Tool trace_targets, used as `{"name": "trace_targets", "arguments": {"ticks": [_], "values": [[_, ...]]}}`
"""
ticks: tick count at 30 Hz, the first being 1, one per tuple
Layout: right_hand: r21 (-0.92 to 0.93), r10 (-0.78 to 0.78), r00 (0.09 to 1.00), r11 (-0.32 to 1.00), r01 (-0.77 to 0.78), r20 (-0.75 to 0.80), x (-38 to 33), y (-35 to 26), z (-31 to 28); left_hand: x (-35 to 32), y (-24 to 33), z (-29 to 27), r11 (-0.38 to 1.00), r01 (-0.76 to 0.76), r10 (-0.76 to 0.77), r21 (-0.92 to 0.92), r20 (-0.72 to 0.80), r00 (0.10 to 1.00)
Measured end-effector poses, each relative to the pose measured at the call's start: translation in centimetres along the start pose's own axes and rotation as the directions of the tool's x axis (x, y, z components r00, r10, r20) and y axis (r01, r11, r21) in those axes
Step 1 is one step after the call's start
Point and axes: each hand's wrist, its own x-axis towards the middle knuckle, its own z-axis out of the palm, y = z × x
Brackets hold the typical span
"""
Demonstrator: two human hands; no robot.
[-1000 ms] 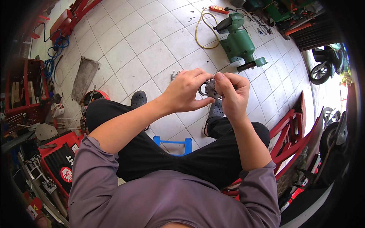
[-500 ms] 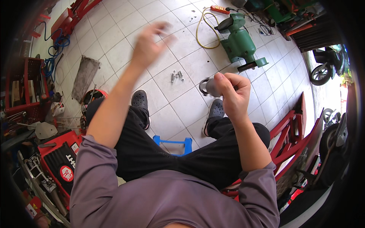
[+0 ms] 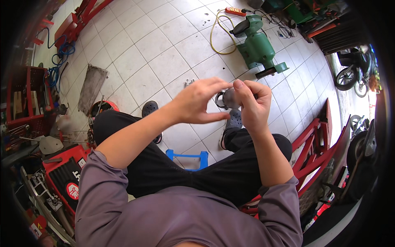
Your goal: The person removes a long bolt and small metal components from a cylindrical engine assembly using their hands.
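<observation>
I sit on a low blue stool [image 3: 187, 158] above a white tiled floor. My right hand [image 3: 251, 105] grips a small round grey metal part [image 3: 225, 99] at chest height. My left hand [image 3: 197, 101] is right beside it, thumb and forefinger pinched together at the part's left rim; whether something tiny sits between those fingertips I cannot tell. A few small loose metal pieces [image 3: 188, 82] lie on the tiles just beyond my hands.
A green electric motor [image 3: 259, 45] with a yellow cable [image 3: 216, 31] stands on the floor ahead. Red metal frames [image 3: 312, 144] lie at my right, red tool trays [image 3: 61, 173] and shelves at my left. A grey mat [image 3: 91, 87] lies far left.
My left hand reached out to the floor half a second ago and has come back to the metal part. My right hand kept the part in place.
</observation>
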Motion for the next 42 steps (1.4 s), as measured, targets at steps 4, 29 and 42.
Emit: {"name": "trace_targets", "arguments": {"ticks": [4,29,42], "values": [[0.023,0.016,1.0,1.0,-0.016,0.024,-0.3,0.2,0.5,-0.5,-0.4,2.3,0.999,-0.03,0.032,-0.03,0.047,0.998],[0.006,0.034,0.999,0.999,-0.034,0.001,0.0,-0.1,0.6,0.6,-4.8,-5.8,0.984,0.174,-0.178,-0.041,-0.302,0.937],[0.025,-0.017,0.999,1.0,0.016,0.039,-0.4,-0.5,0.3,-0.9,-0.9,3.2,0.996,0.008,-0.001,0.091,-0.082,0.997]]}}
